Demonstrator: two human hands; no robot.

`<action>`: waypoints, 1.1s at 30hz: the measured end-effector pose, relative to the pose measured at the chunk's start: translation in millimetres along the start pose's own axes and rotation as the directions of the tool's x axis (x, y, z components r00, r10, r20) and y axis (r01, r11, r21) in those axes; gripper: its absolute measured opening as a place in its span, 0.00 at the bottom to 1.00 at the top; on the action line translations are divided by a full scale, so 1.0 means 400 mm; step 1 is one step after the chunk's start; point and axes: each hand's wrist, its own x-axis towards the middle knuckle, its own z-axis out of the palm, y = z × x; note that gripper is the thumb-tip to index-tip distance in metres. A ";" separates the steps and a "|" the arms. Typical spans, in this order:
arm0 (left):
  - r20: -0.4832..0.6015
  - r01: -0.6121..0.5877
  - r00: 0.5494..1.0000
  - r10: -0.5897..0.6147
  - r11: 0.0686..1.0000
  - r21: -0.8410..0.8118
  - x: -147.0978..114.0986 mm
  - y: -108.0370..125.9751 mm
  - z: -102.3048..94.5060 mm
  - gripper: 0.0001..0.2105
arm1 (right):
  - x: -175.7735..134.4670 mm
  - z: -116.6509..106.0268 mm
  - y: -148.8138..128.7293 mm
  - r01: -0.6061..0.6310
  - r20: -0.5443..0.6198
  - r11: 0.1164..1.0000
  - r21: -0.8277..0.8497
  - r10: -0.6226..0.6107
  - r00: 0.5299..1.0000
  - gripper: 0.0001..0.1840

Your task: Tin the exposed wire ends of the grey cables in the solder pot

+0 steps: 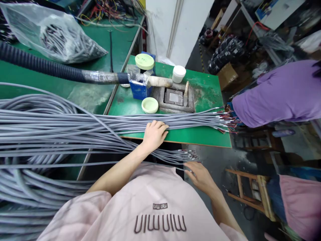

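A thick bundle of grey cables [120, 120] runs across the green table, its stripped ends with thin coloured wires [227, 120] at the right. My left hand [154, 134] lies on top of this bundle, fingers stretched over the cables and thumb apart. A second group of grey cables [165, 155] hangs off the table's near edge, below my left wrist. My right hand [199, 175] is off the table edge, close to my body. Its fingers are closed on the end of a single grey cable [173, 165]; the tip is largely hidden by the fingers.
A square metal-framed pot [177, 108] is set in the table [208, 90], with a brush-like tool [186, 93] on it. Around it are a ribbed hose [65, 72], a white tub [179, 73] and a pale green lid [149, 105]. A person in purple [281, 93] is at right.
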 end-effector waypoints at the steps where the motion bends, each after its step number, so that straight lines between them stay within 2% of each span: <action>1: 0.006 0.011 1.000 -0.011 0.999 0.051 0.005 -0.003 0.005 0.11 | 0.019 0.002 -0.010 0.018 0.011 0.999 0.030 -0.019 1.000 0.13; 4: 0.028 0.040 0.999 -0.043 0.992 0.116 0.018 -0.002 0.016 0.07 | 0.070 0.013 -0.035 0.058 0.017 0.986 0.156 -0.061 0.998 0.13; 7: 0.040 0.049 0.998 -0.050 0.998 0.044 0.022 0.013 -0.001 0.05 | 0.123 0.033 -0.059 0.026 0.020 0.899 0.437 -0.039 0.999 0.12; 8: 0.032 0.039 0.999 -0.039 0.999 -0.001 0.020 0.020 -0.014 0.06 | 0.142 0.038 -0.066 -0.004 0.021 0.828 0.560 -0.010 1.000 0.13; 10: -0.002 -0.006 1.000 0.006 0.996 -0.093 0.011 0.036 -0.047 0.06 | 0.182 0.035 -0.070 -0.033 -0.018 0.617 0.786 0.076 0.997 0.18; 12: -0.034 -0.073 0.997 0.068 0.983 -0.166 -0.003 0.049 -0.079 0.07 | 0.217 0.007 -0.059 0.039 -0.140 0.397 0.917 0.229 0.963 0.23; 13: -0.031 -0.104 0.995 0.099 0.974 -0.202 -0.012 0.054 -0.091 0.06 | 0.230 -0.017 -0.048 0.110 -0.221 0.324 0.940 0.330 0.918 0.24; 15: 0.024 -0.133 0.989 0.146 0.950 -0.284 -0.030 0.057 -0.104 0.06 | 0.241 -0.072 -0.022 0.258 -0.366 0.269 0.928 0.529 0.766 0.23; 17: 0.120 -0.102 0.980 0.157 0.922 -0.373 -0.049 0.053 -0.103 0.05 | 0.232 -0.120 -0.002 0.361 -0.476 0.314 0.878 0.638 0.605 0.21; 18: 0.164 -0.066 0.975 0.148 0.904 -0.422 -0.058 0.051 -0.099 0.05 | 0.222 -0.135 0.001 0.379 -0.525 0.366 0.850 0.644 0.556 0.21; 19: 0.196 -0.018 0.973 0.126 0.878 -0.478 -0.065 0.049 -0.094 0.06 | 0.209 -0.142 -0.001 0.365 -0.560 0.425 0.828 0.620 0.550 0.20; 20: 0.214 0.040 0.972 0.093 0.837 -0.546 -0.071 0.048 -0.090 0.06 | 0.195 -0.140 -0.007 0.315 -0.569 0.487 0.814 0.567 0.596 0.20; 21: 0.225 0.104 0.973 0.050 0.776 -0.622 -0.075 0.048 -0.086 0.08 | 0.182 -0.132 -0.017 0.234 -0.538 0.553 0.800 0.485 0.689 0.19; 23: 0.244 0.218 0.969 -0.038 0.596 -0.773 -0.078 0.050 -0.083 0.13 | 0.163 -0.099 -0.041 0.060 -0.339 0.691 0.720 0.275 0.899 0.18; 24: 0.256 0.258 0.964 -0.074 0.493 -0.831 -0.077 0.052 -0.084 0.15 | 0.157 -0.080 -0.052 0.007 -0.209 0.755 0.656 0.173 0.962 0.18; 25: 0.268 0.286 0.958 -0.102 0.395 -0.873 -0.075 0.054 -0.085 0.17 | 0.154 -0.061 -0.062 -0.019 -0.094 0.806 0.591 0.093 0.991 0.18; 26: 0.281 0.306 0.952 -0.125 0.309 -0.901 -0.073 0.055 -0.087 0.17 | 0.154 -0.044 -0.070 -0.024 -0.010 0.843 0.538 0.034 0.999 0.19; 28: 0.306 0.338 0.934 -0.186 0.182 -0.923 -0.067 0.056 -0.091 0.17 | 0.157 -0.020 -0.080 -0.026 0.086 0.884 0.467 -0.016 0.996 0.20; 30: 0.327 0.364 0.910 -0.255 0.113 -0.925 -0.062 0.055 -0.093 0.15 | 0.159 -0.011 -0.084 -0.047 0.150 0.905 0.422 -0.018 0.988 0.20; 33: 0.314 0.357 0.886 -0.341 0.071 -0.932 -0.058 0.051 -0.093 0.13 | 0.160 -0.018 -0.086 -0.057 0.234 0.920 0.389 -0.039 0.971 0.19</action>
